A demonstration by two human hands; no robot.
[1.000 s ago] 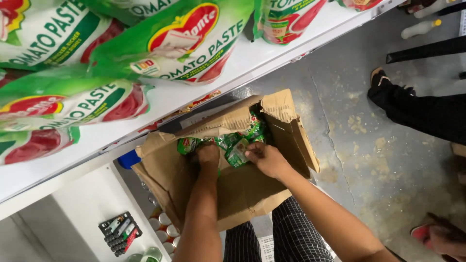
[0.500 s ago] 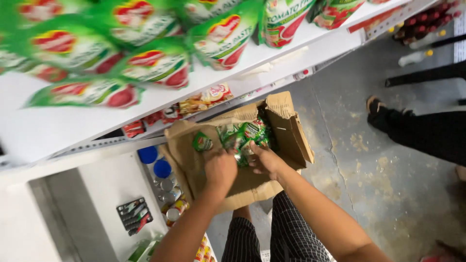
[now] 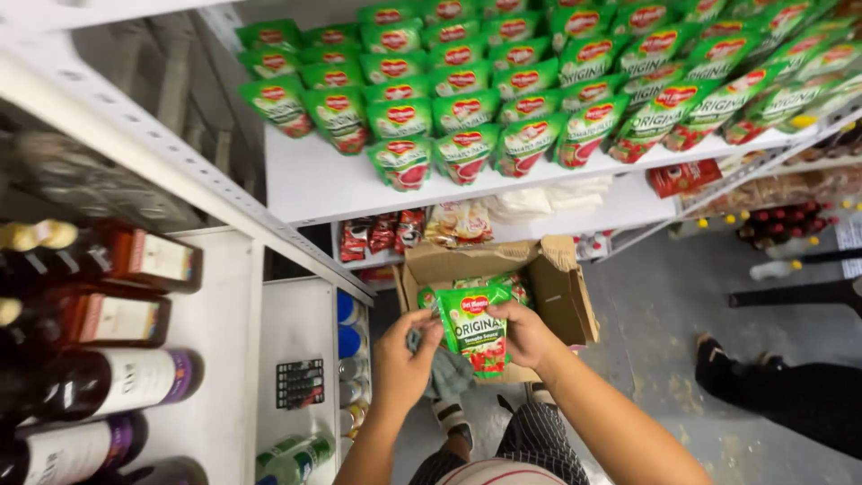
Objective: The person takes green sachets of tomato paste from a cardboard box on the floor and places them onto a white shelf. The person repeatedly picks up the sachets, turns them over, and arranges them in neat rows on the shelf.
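1. Holding a green pouch up over the open cardboard box, your right hand has its fingers curled around the pouch's right edge.
2. Your left hand pinches the pouch's left edge, and a grey cloth hangs under that hand.
3. More green pouches stand in rows on the white shelf above.
4. Dark bottles lie on your left.

Green pouches lined the white shelf; dark bottles lay at left; another person's foot rested on the floor.
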